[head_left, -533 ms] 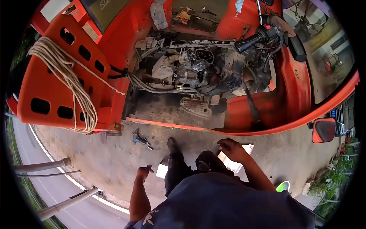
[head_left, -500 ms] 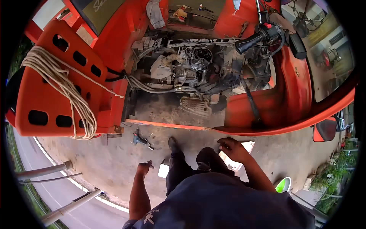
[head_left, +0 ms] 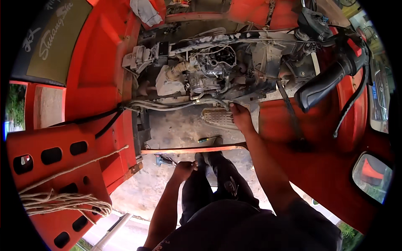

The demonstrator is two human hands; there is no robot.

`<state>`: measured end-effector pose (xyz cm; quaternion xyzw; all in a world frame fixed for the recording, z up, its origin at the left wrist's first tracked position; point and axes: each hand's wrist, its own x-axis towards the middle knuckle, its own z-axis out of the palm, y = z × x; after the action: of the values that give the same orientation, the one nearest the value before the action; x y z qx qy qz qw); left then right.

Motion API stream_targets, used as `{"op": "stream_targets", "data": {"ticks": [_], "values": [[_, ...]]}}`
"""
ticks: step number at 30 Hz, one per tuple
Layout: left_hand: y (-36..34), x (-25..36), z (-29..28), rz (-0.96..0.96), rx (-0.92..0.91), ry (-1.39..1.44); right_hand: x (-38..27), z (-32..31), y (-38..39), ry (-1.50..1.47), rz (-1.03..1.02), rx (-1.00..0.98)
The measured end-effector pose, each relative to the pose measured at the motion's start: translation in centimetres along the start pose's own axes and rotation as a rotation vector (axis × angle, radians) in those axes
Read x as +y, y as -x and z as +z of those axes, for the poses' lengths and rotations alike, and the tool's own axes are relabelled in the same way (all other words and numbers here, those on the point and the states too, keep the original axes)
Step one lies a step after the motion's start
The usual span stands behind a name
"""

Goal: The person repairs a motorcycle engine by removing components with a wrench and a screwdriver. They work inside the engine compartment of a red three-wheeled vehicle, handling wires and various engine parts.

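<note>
My right hand [head_left: 240,116] reaches into the open red vehicle, its fingertips closed at the end of a grey hose [head_left: 220,100]. Just below that hose is a ribbed foot pedal [head_left: 220,117]. A dusty engine [head_left: 209,71] sits exposed beyond the hose, under a worn black frame bar. Nearer my body, my left hand [head_left: 185,170] hangs in front of my legs with its fingers curled; what it holds, if anything, is hidden.
A screwdriver [head_left: 208,139] lies past the red sill [head_left: 194,149], with a blue power drill [head_left: 163,160] on the near side. A handlebar grip [head_left: 324,85] juts in at the right. Pale rope [head_left: 63,205] hangs over the red slotted panel [head_left: 46,146] at left.
I have moved closer to the vehicle and lean over it. My right hand has gone from beside my leg to the hose. My left hand has come forward, its fingers more curled.
</note>
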<state>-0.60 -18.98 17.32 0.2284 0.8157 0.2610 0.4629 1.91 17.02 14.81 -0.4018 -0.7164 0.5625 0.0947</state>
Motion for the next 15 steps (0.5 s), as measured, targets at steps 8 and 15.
{"op": "stream_targets", "data": {"ticks": [8, 15], "values": [[-3.5, -0.1, -1.3, -0.167, -0.075, 0.164, 3.8, 5.8, -24.3, 0.493, -0.053, 0.165], [-9.9, -2.6, -3.4, -0.141, -0.142, 0.165, 5.1, 5.4, -24.9, 0.002, 0.111, 0.107]]}}
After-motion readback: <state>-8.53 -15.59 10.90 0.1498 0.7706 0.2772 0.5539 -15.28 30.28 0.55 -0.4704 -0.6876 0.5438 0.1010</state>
